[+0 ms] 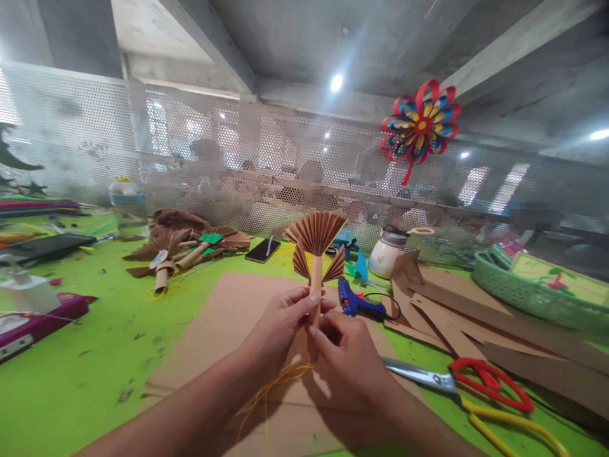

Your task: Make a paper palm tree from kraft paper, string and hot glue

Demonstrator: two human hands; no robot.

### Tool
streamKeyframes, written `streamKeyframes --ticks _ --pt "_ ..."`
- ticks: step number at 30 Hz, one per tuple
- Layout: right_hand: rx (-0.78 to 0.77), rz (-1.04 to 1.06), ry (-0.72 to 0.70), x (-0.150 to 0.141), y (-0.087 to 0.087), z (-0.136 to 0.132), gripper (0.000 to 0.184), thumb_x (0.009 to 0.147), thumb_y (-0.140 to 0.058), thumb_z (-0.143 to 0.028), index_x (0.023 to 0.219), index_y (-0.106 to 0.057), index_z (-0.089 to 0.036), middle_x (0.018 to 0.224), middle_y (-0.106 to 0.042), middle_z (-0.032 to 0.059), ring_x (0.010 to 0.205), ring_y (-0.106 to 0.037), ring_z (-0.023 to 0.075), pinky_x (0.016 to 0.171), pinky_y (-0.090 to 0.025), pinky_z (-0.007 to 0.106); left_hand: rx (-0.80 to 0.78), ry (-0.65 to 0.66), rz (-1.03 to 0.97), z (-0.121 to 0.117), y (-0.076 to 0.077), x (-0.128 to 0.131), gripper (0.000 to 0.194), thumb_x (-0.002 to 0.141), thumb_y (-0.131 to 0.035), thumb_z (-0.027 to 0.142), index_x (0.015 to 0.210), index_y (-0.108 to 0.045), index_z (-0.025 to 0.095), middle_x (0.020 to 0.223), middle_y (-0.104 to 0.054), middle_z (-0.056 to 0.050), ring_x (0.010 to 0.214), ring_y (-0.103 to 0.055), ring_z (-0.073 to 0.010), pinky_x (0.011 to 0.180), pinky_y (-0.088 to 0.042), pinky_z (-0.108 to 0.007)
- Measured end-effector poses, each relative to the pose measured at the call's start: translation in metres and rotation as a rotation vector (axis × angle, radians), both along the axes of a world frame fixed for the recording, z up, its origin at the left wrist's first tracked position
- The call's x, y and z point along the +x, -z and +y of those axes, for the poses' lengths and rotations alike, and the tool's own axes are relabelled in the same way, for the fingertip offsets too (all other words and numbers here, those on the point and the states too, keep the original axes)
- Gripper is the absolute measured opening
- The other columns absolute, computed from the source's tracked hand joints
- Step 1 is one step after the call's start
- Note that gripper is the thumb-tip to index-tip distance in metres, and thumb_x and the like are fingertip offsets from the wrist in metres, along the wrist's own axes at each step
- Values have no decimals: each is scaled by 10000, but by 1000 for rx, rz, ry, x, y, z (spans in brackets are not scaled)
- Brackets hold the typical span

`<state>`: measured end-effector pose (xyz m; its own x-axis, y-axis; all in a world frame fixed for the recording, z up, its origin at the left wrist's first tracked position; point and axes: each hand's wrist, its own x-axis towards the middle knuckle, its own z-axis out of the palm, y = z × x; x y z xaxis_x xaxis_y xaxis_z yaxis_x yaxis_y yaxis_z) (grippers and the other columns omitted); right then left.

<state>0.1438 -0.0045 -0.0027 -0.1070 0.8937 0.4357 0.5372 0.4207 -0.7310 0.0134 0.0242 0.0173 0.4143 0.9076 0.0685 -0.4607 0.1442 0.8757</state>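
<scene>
Upright over the middle of the table is a brown paper craft figure, with a pleated fan on top, two smaller pleated fans at its sides and a rolled paper tube as its stem. My left hand pinches the tube from the left, thumb in front. Lower on the same tube, the fingers of my right hand close around it from the right. Yellow strands hang below my hands over sheets of brown cardboard. A blue glue gun lies just beyond my right hand.
Large scissors with red and yellow handles lie at right, near cut brown paper strips. A green basket stands far right. Other paper figures, a phone and a white jug sit behind. A purple power strip is at left.
</scene>
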Motion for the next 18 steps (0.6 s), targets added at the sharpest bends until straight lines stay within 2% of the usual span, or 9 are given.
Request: streamKeyframes --ticks 3,6,10,14,16,18 --pt "9 -29 -6 1 3 4 234 835 -566 -288 628 -551 -180 567 -552 -10 512 -475 127 480 -334 237 -1 -9 26 0 0 0 225 750 -711 316 852 -671 118 738 -695 -68 670 -650 -173 640 -499 -270" --pt "21 -45 -59 3 2 5 280 841 -571 -314 596 -546 -181 541 -521 -19 497 -439 116 471 -306 232 -16 -35 59 1 -2 0 220 741 -709 314 833 -647 124 786 -700 -69 628 -640 -160 600 -494 -268" --pt "90 -131 -205 4 -4 -3 306 821 -607 -295 545 -544 -178 514 -511 -29 499 -418 107 487 -296 231 5 -177 63 9 -5 -3 168 756 -685 271 799 -596 136 752 -682 -42 602 -617 -124 592 -490 -239" --pt "81 -149 -324 0 -10 -13 215 800 -643 -251 606 -595 -171 574 -574 -21 550 -488 109 540 -351 224 20 -295 7 19 -11 -9 85 772 -630 174 796 -554 146 692 -672 -24 584 -595 -95 562 -467 -184" --pt "103 -110 -297 -1 -11 -12 160 796 -637 -219 646 -619 -169 629 -601 -8 589 -520 117 569 -376 226 13 -299 -7 22 -14 -11 79 769 -619 178 781 -545 153 661 -669 -20 584 -603 -105 554 -468 -186" --pt "143 -67 -199 1 -11 -7 140 797 -616 -187 660 -631 -166 649 -603 3 616 -531 127 586 -387 237 -8 -288 1 22 -15 -13 65 756 -610 181 760 -553 150 658 -675 -29 576 -612 -117 572 -486 -206"
